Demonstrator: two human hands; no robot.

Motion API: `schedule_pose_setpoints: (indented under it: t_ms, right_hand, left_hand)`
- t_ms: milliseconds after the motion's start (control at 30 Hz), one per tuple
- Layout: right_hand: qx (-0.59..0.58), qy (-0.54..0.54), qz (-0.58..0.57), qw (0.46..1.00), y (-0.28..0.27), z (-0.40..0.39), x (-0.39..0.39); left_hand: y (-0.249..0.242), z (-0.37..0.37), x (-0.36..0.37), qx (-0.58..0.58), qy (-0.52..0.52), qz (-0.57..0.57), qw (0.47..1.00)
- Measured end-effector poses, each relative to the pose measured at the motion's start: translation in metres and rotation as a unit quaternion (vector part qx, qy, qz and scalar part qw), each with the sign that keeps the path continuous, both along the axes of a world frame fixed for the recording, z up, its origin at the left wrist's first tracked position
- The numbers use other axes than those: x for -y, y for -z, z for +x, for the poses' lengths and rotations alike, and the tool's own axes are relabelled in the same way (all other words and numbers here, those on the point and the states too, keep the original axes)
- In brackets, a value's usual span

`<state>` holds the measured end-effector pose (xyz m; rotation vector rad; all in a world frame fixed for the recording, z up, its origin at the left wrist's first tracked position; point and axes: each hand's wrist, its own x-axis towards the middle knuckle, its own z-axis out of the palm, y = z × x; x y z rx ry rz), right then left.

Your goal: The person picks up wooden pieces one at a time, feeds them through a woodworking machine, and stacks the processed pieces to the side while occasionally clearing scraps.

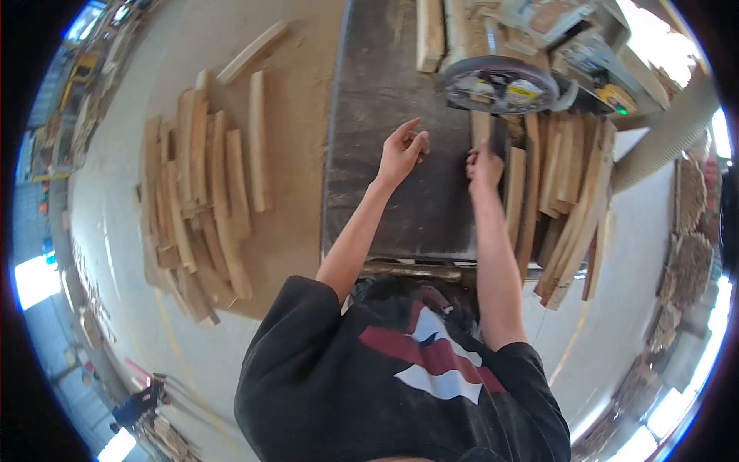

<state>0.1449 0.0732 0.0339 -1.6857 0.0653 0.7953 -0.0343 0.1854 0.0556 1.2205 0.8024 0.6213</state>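
My left hand [402, 152] hovers over the dark worktop [369, 177]. Its fingers are loosely curled and apart, with nothing in them. At the right side of the worktop, my right hand [484, 166] is closed around the near end of a narrow wooden board [480, 125]. The board's far part passes under a machine with a round dark guard [499, 83], which looks like a saw. The fingers partly cover the board's end. Close to the right hand, more boards [516, 185] lie along the worktop's right edge.
A pile of wooden boards [196, 185] lies to the left, with single boards [257, 142] beside it. More boards [573, 200] are stacked on the right. Another board [430, 35] rests at the worktop's far end. A ribbed hose [666, 135] slants across the upper right.
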Motion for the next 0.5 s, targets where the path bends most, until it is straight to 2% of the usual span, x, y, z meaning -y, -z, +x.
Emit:
schedule_pose_setpoints:
  t_ms: [33, 67, 100, 133, 167, 233, 267, 333, 367, 433, 467, 500]
  right_hand:
    - [-0.014, 0.003, 0.012, 1.000, 0.005, 0.008, -0.005]
    - [-0.027, 0.006, 0.026, 0.999, 0.008, 0.014, -0.011]
    - [-0.013, -0.004, 0.014, 1.000, 0.007, 0.016, -0.018]
    - [0.003, -0.012, 0.004, 1.000, 0.005, 0.019, -0.025]
    - [0.019, -0.022, -0.007, 1.000, 0.005, 0.022, -0.033]
    - [0.059, -0.057, -0.040, 0.996, -0.001, 0.028, -0.046]
    - [0.061, -0.064, -0.033, 0.996, -0.004, 0.031, -0.049]
    - [0.167, -0.201, -0.025, 0.965, -0.010, 0.031, -0.049]
    - [0.169, -0.206, -0.020, 0.964, -0.014, 0.028, -0.045]
    - [0.164, -0.276, -0.013, 0.947, -0.026, 0.023, -0.031]
    - [0.162, -0.308, -0.011, 0.938, -0.027, 0.023, -0.022]
    - [0.138, -0.323, 0.008, 0.936, -0.025, 0.022, -0.012]
  left_hand:
    - [0.009, -0.022, -0.005, -0.012, -0.014, 0.006, 1.000]
    - [0.025, -0.048, -0.012, -0.052, -0.099, 0.147, 0.983]
    - [0.030, -0.075, -0.022, -0.092, -0.177, 0.287, 0.937]
    - [0.017, -0.105, -0.029, -0.186, -0.213, 0.386, 0.878]
    - [0.000, -0.137, -0.034, -0.273, -0.244, 0.474, 0.801]
    - [-0.029, -0.189, -0.037, -0.438, -0.305, 0.466, 0.706]
    - [-0.030, -0.209, -0.040, -0.438, -0.314, 0.467, 0.701]
    - [-0.025, -0.244, -0.044, -0.592, -0.324, 0.349, 0.651]
    - [-0.014, -0.264, -0.044, -0.592, -0.330, 0.348, 0.648]
    - [0.005, -0.292, -0.043, -0.524, -0.198, 0.398, 0.726]
    - [-0.008, -0.290, -0.039, -0.523, -0.200, 0.399, 0.726]
    - [-0.020, -0.286, -0.031, -0.409, -0.222, 0.267, 0.844]
